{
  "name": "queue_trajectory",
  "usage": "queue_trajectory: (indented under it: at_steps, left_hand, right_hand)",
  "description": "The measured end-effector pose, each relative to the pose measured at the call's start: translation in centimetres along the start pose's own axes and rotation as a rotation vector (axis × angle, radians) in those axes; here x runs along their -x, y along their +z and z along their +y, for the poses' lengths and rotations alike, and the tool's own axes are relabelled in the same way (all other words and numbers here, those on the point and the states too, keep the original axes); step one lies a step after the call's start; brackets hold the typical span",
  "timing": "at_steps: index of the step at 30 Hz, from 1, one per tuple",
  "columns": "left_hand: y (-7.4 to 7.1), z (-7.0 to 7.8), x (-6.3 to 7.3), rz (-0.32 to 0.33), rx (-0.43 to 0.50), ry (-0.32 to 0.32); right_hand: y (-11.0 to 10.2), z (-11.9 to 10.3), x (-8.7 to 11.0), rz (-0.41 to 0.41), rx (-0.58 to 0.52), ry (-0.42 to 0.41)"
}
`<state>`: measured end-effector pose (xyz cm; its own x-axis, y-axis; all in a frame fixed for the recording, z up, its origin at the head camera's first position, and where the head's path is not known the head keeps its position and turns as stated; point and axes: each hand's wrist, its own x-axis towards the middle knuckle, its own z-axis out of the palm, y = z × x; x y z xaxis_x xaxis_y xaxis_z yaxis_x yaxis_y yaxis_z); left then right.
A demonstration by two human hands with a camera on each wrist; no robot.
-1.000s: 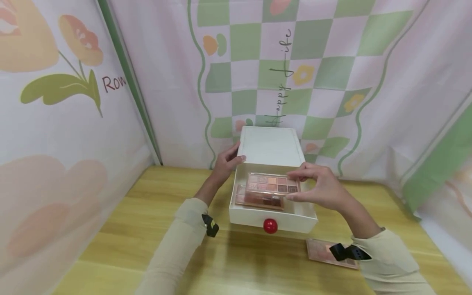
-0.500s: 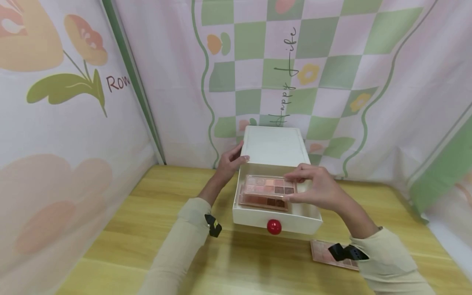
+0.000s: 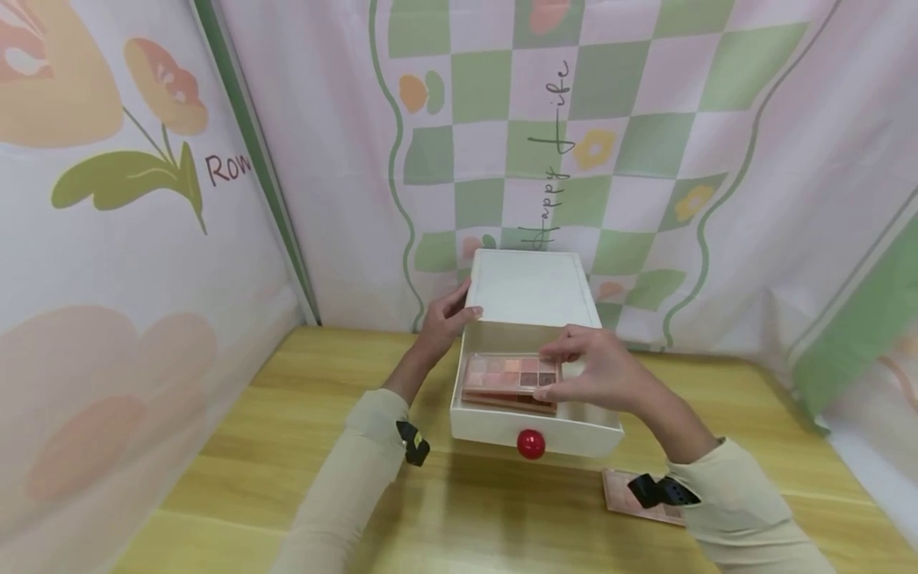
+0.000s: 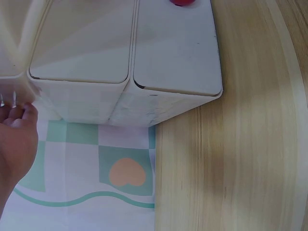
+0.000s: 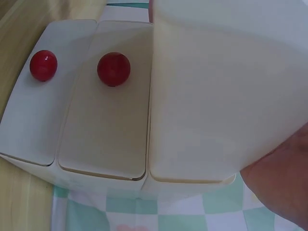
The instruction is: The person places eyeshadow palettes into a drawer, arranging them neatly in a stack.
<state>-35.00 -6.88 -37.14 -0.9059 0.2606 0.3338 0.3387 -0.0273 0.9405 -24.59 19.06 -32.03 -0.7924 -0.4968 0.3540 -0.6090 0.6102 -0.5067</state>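
Note:
A white drawer cabinet (image 3: 531, 287) stands on the table with its top drawer (image 3: 480, 422) pulled out. My left hand (image 3: 441, 323) holds the cabinet's left side, thumb over the top edge. In the left wrist view, fingertips of the left hand (image 4: 17, 144) meet the side wall. Inside the drawer, my right hand (image 3: 602, 371) pinches the right end of an eyeshadow palette (image 3: 495, 371) between thumb and fingers. That palette lies over a second palette (image 3: 495, 399), covering most of it. The right wrist view shows only part of the right hand (image 5: 284, 178) beyond the drawer.
Another palette (image 3: 624, 498) lies on the table, right of the cabinet and partly behind the right wrist strap. A red knob (image 3: 531, 444) sticks out from the open drawer. Two lower drawers with red knobs (image 5: 113, 69) are closed. A patterned curtain (image 3: 488, 143) hangs close behind.
My right hand has moved left and down with its palette, from tilted above the lower one to nearly stacked on it. The left hand stays on the cabinet.

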Motion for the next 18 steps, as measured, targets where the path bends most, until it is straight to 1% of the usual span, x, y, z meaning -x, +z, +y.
queue_trajectory:
  at_steps: [4, 11, 14, 18]
  left_hand:
    - [0.02, 0.03, 0.15, 0.002, 0.000, -0.011]
    - [0.06, 0.03, 0.25, 0.009, 0.004, -0.014]
    - [0.11, 0.01, 0.20, 0.008, 0.006, -0.011]
    - [0.16, 0.05, 0.10, 0.006, 0.003, -0.002]
  right_hand:
    - [0.23, -0.06, -0.04, -0.017, 0.040, 0.004]
    - [0.41, -0.18, -0.19, -0.046, 0.053, 0.026]
    - [0.41, -0.21, -0.22, -0.053, 0.078, 0.015]
    - [0.30, -0.26, -0.06, -0.036, 0.100, -0.008]
